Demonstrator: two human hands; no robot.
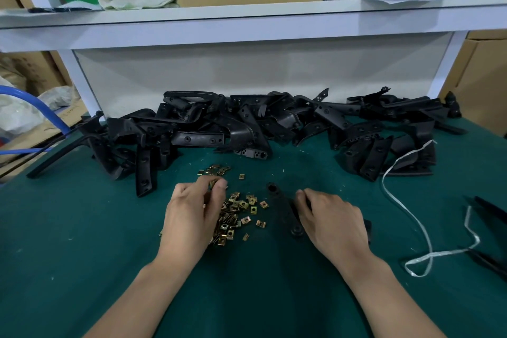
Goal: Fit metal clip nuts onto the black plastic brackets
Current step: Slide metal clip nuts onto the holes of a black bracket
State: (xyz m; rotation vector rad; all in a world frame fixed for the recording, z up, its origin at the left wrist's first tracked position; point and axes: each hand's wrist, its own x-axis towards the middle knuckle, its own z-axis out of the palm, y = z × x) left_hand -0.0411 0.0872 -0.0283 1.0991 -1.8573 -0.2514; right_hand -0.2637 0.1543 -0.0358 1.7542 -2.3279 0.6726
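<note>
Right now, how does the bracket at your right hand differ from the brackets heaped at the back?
The bracket at the right hand lies alone and flat on the mat, gripped; the heaped brackets are tangled, many tilted, and untouched. It sits beside the loose clip nuts; the heap lies against the white back panel. Both are black plastic with round holes.

Both forearms forward, palms down; left grip [192, 208] in a fingertip pinch, right grip [332, 217] curled.
</note>
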